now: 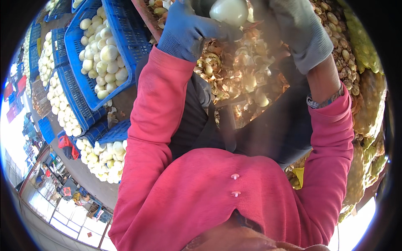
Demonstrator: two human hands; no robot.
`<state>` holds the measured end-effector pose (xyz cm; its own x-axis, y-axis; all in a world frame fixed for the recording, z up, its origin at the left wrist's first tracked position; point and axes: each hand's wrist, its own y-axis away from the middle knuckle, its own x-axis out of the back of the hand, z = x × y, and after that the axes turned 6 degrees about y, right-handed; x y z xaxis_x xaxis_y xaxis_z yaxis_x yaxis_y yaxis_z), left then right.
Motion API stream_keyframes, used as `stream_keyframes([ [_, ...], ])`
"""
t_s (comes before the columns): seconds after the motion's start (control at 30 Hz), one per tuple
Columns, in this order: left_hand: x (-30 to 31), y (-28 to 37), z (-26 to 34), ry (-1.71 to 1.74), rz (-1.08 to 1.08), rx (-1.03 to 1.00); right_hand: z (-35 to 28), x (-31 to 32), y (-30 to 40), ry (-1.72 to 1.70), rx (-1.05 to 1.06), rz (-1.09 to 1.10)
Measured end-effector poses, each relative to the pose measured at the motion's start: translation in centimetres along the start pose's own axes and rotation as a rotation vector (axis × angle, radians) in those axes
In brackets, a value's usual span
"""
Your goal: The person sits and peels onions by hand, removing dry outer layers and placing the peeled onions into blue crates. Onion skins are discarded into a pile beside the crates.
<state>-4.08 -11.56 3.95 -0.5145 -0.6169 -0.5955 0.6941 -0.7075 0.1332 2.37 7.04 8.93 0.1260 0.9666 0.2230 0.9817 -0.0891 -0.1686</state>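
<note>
A peeled white onion is at the top edge, held in my left hand, which wears a blue knitted work glove with dark, soiled parts. The thumb lies along the onion's lower side. Close to the onion's right is my right hand in a grey glove; its fingers are blurred and partly cut off by the frame, so whether they hold anything cannot be seen. Below both hands lies a heap of loose onion skins with a few pale onion pieces among them.
Blue plastic crates of peeled onions stand on the left, with more crates behind. Along the right lie unpeeled onions, a yellow-green mesh sack and filled mesh sacks. My dark-trousered legs flank the skins.
</note>
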Motion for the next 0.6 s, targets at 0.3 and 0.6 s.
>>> stream_keyframes([
  [0.3,-1.0,0.6,1.3,-0.11,0.049,0.2,3.4,4.8,-2.1,0.14,0.303,-0.299],
  [0.6,1.1,0.7,0.2,0.275,-0.049,0.149,-2.5,1.9,0.3,-0.453,-0.209,-0.002],
])
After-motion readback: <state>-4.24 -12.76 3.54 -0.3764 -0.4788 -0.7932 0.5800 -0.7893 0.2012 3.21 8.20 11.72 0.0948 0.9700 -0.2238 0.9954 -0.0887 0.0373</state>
